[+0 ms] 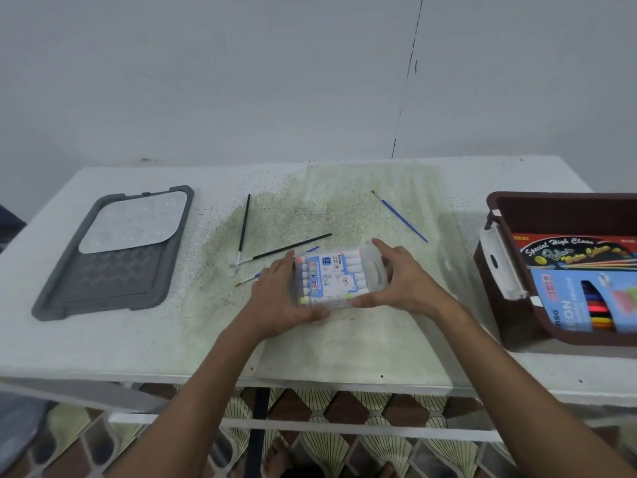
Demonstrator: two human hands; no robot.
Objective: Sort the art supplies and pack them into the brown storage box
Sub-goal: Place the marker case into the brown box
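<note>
A clear plastic case of color pens (331, 279) sits at the table's middle, held from both sides. My left hand (281, 298) grips its left end and my right hand (401, 281) grips its right end by the handle. The brown storage box (496, 270) stands at the right edge, holding a black water-colour pack (572, 253) and a blue marker pack (579, 301). Two black brushes (244, 229) (293, 246) lie behind the case, a blue brush (401, 217) lies farther right, and another blue brush (248, 279) pokes out beside my left hand.
A grey box lid (103, 281) lies flat at the table's left with a white paint palette (132, 222) on it. The white table (344, 343) is speckled and stained. A white latch (505, 267) sticks out from the box's left wall.
</note>
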